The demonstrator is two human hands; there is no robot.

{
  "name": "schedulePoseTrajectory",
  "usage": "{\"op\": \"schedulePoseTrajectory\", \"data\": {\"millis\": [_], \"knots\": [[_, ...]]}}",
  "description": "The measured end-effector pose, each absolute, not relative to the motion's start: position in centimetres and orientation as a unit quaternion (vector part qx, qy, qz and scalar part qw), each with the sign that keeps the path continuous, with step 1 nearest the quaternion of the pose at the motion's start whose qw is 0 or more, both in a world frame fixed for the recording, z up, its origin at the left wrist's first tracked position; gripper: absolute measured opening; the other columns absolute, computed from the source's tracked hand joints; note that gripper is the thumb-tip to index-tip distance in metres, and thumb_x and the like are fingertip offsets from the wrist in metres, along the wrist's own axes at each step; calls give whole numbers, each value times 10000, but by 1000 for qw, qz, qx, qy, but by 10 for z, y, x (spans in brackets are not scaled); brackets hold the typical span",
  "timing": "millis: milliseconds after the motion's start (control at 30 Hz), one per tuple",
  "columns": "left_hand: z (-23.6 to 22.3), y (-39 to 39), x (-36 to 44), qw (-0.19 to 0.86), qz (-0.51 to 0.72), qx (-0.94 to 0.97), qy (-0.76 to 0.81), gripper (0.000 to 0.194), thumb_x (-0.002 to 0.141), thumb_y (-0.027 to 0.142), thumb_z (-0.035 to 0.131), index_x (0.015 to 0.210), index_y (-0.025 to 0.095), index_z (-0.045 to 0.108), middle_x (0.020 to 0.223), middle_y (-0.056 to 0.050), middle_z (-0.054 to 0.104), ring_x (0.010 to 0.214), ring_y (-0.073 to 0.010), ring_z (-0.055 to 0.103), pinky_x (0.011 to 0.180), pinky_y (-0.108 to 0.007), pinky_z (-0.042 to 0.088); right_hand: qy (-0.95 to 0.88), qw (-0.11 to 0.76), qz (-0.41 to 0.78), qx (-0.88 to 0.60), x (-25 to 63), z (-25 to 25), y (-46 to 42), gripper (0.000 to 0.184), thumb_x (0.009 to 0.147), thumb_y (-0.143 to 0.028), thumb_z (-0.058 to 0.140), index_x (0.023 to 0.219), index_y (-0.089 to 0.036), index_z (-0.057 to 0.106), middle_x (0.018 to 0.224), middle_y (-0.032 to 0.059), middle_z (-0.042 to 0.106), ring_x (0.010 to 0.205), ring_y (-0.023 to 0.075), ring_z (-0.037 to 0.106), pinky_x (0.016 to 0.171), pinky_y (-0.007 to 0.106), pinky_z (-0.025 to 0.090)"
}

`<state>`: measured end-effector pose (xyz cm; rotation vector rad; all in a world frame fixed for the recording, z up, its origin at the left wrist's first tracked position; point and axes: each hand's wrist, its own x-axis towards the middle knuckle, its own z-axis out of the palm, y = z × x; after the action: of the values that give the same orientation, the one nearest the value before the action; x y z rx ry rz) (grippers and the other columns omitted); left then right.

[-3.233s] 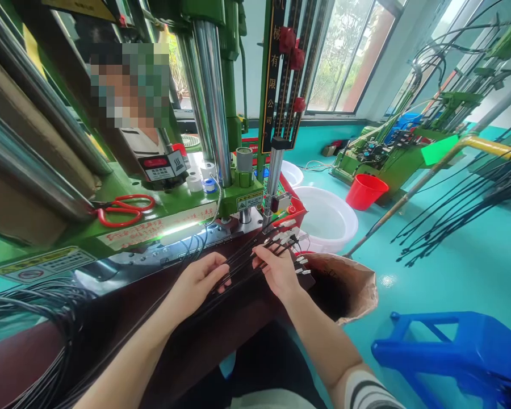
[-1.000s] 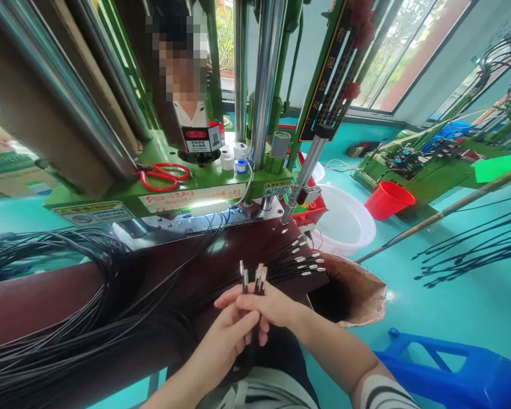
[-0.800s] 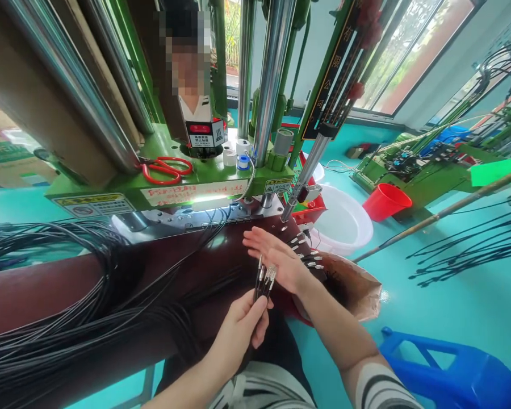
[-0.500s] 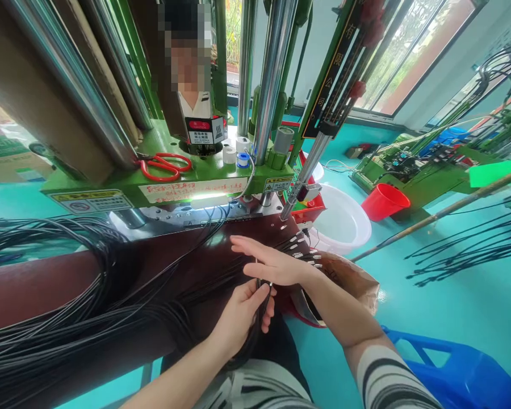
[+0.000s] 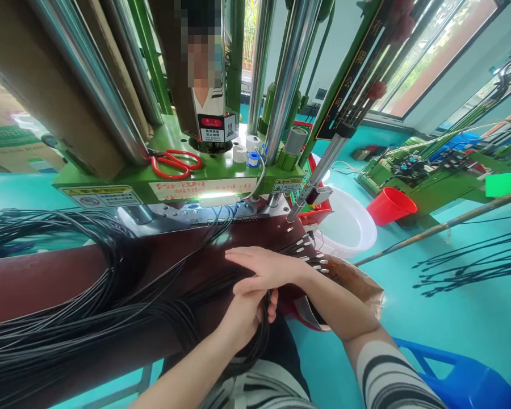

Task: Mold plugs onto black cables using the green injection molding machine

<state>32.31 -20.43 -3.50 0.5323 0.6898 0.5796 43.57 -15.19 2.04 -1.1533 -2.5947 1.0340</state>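
Observation:
My left hand (image 5: 243, 319) is closed around a bundle of black cables (image 5: 260, 339), which hangs in a loop toward my lap. Flat over its top lies my right hand (image 5: 269, 269), fingers stretched to the left and thumb apart from them; it partly hides the left fingers and the upper end of the bundle. Just beyond the right hand, metal-tipped cable ends (image 5: 317, 262) rest at the table's right edge. More long black cables (image 5: 97, 335) spread across the left of the dark red table (image 5: 153, 255).
Behind the table stands a green press (image 5: 106, 176) with red-handled scissors (image 5: 176, 165) and small tape rolls (image 5: 252, 159) on its ledge. To the right are a paper-lined bin (image 5: 357, 281), a white tub (image 5: 353, 224), a red bucket (image 5: 392, 205) and a blue stool (image 5: 464, 369).
My right hand has come down onto my left hand, covering more of its fingers and the cable ends there. The whole view has shifted slightly.

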Motion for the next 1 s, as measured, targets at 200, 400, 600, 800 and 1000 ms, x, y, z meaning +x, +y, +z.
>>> {"op": "schedulePoseTrajectory", "data": {"millis": [200,400,600,800,1000], "knots": [[-35,-187,304,816,400,247,337,227,720,323,645,768,134,530,576,46,459,453,-36,381,432,-183,292,-830,69,229,-504,444,5,-107,404,943,-325,281,1285,-167,431,1286,81,505,1155,150,474,957,279,357],[-37,-181,290,806,415,255,336,188,795,347,564,803,177,484,609,38,485,522,-74,451,507,-223,382,-756,17,53,-652,457,-26,-76,337,801,-13,349,1078,-78,530,1091,191,560,1083,275,486,940,427,314],[-36,-187,296,811,399,274,327,227,789,384,563,793,199,431,504,95,347,403,-41,321,422,-191,316,-745,-7,175,-643,462,-13,-88,222,670,-95,505,886,-140,525,961,131,603,891,271,569,760,376,431],[-41,-181,307,755,391,356,387,300,729,408,610,714,193,400,459,118,284,358,-25,241,346,-164,235,-676,30,378,-632,483,-3,-146,147,705,-151,371,814,-179,466,488,-67,441,355,86,427,355,194,349],[-48,-180,325,729,329,435,415,290,675,390,638,667,187,430,423,111,316,322,-27,247,323,-170,200,-386,441,605,-539,478,-34,-210,296,817,-384,432,1044,-198,470,479,-107,403,266,44,264,248,159,195]]}}
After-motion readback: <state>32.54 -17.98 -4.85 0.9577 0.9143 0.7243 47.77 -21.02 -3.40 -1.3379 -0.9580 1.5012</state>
